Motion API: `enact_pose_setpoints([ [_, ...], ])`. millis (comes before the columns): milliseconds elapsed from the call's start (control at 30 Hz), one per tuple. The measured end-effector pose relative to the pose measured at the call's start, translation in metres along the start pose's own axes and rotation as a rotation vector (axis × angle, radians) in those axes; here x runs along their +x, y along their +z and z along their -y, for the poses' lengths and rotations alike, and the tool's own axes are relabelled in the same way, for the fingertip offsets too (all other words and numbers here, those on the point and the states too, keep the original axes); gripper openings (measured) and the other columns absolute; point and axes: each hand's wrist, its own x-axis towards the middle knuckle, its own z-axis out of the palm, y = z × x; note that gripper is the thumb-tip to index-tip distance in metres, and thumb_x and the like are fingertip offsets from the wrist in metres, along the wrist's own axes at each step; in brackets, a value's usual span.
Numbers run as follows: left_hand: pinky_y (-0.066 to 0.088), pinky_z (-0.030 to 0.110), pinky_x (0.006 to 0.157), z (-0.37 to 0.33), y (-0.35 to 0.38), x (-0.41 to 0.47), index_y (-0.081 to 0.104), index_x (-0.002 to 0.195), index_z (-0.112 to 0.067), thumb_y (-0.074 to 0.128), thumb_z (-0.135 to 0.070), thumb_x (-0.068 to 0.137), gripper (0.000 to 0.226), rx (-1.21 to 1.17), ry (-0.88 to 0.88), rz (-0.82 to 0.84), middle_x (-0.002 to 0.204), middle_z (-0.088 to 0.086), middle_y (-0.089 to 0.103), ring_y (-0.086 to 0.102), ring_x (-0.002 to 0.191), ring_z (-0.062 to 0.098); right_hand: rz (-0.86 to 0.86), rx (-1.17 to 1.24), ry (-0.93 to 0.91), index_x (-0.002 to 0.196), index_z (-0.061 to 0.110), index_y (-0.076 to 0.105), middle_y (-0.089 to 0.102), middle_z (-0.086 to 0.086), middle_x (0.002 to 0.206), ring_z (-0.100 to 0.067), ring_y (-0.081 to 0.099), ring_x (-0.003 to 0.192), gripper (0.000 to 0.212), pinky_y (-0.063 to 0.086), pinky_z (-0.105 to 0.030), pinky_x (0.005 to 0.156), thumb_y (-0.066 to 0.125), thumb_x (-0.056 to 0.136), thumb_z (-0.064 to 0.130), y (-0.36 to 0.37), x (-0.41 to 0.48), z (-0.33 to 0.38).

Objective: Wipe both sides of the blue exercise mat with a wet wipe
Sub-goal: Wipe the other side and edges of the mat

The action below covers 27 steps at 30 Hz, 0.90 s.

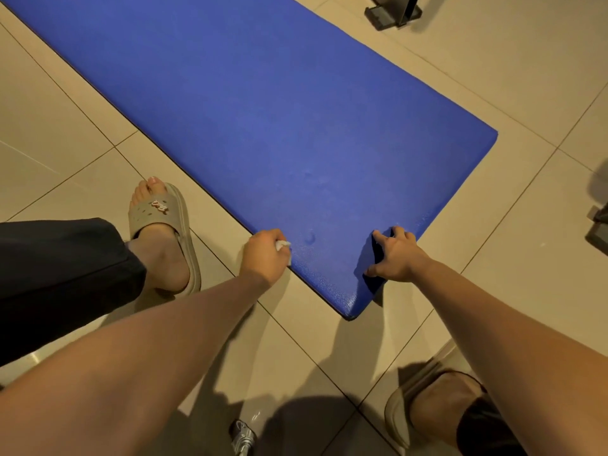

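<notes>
Left hand (265, 256) curls fingers round wipe (283, 245) at mat (263, 110) edge, lower centre; right hand (396, 256) fingers spread, pressing mat; sandal (158, 209) writing unreadable.

A solid blue exercise mat (279, 110), faintly pebbled, against cream floor tiles (493, 77) gridded with thin dark grout lines. The wet wipe (283, 245) is white. 2 taupe slide sandals (154, 213), one strap bearing a pink-and-white logo, meet black trousers (59, 268).

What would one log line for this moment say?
step: wiping top side | left hand: holds wipe at mat edge | right hand: rests spread on mat end | mat: flat on floor
</notes>
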Motion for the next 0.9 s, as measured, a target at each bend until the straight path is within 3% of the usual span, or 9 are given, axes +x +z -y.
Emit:
enact_pose_setpoints([
  [100,0.040,0.026,0.068,-0.025,0.022,-0.021,0.066,0.083,-0.016,0.059,-0.015,0.091,0.010,0.095,0.174,0.169,0.088,0.000,0.066,0.061,0.079,0.023,-0.011,0.006,0.004,0.158,0.023,0.015,0.009,-0.015,0.161,-0.042,0.013,0.145,0.101,0.037,-0.051,0.112,0.072,0.081,0.057,0.002,-0.002,0.003],
  [167,0.041,0.027,0.072,-0.036,0.036,-0.037,0.068,0.093,-0.014,0.056,-0.021,0.096,0.013,0.202,0.324,0.264,0.099,0.003,0.062,0.060,0.086,0.024,-0.014,0.013,0.001,0.158,0.023,0.015,0.008,-0.015,0.161,-0.043,0.012,0.146,0.100,0.037,-0.051,0.111,0.072,0.082,0.055,0.002,-0.001,0.004],
  [300,0.050,0.037,0.083,-0.031,0.042,-0.039,0.067,0.095,-0.018,0.049,-0.036,0.102,0.027,0.390,0.527,0.292,0.105,0.004,0.055,0.056,0.090,0.023,-0.013,0.012,-0.004,0.156,0.022,0.019,0.010,-0.016,0.160,-0.043,0.014,0.144,0.093,0.040,-0.051,0.108,0.071,0.083,0.051,0.000,0.000,0.002],
  [400,0.052,0.040,0.084,-0.019,0.030,-0.021,0.069,0.106,-0.016,0.044,-0.028,0.104,0.028,0.522,0.601,0.253,0.111,0.007,0.053,0.056,0.103,0.025,-0.011,0.013,-0.004,0.156,0.022,0.021,0.014,-0.016,0.158,-0.043,0.017,0.143,0.091,0.042,-0.050,0.107,0.069,0.084,0.050,-0.001,0.001,0.002],
  [567,0.048,0.038,0.082,0.002,0.003,0.008,0.058,0.111,-0.015,0.054,-0.023,0.100,0.015,0.407,0.334,0.029,0.110,0.008,0.057,0.060,0.098,0.028,-0.016,0.025,-0.002,0.156,0.022,0.018,0.013,-0.016,0.158,-0.042,0.015,0.143,0.092,0.041,-0.050,0.108,0.068,0.084,0.052,0.001,0.000,0.003],
  [633,0.046,0.035,0.074,0.007,-0.007,0.018,0.060,0.106,-0.014,0.057,-0.026,0.099,0.014,0.354,0.160,-0.084,0.105,0.007,0.062,0.061,0.091,0.027,-0.017,0.026,-0.005,0.156,0.022,0.018,0.013,-0.016,0.158,-0.042,0.015,0.143,0.093,0.040,-0.050,0.108,0.067,0.084,0.051,0.001,-0.001,0.004],
  [733,0.048,0.032,0.072,-0.003,-0.006,0.022,0.068,0.100,-0.012,0.061,-0.022,0.096,0.013,0.248,-0.043,-0.116,0.098,0.006,0.069,0.064,0.089,0.028,-0.017,0.026,-0.006,0.156,0.023,0.017,0.014,-0.015,0.157,-0.041,0.016,0.142,0.092,0.042,-0.049,0.107,0.067,0.083,0.049,0.002,-0.001,0.003],
  [900,0.054,0.036,0.081,-0.038,0.034,-0.009,0.072,0.096,-0.010,0.062,-0.019,0.090,0.015,0.156,0.117,0.057,0.099,0.008,0.068,0.064,0.088,0.030,0.009,0.048,-0.026,0.160,0.023,0.012,0.011,-0.016,0.159,-0.043,0.014,0.144,0.091,0.035,-0.048,0.112,0.067,0.087,0.034,-0.002,-0.001,-0.003],
])
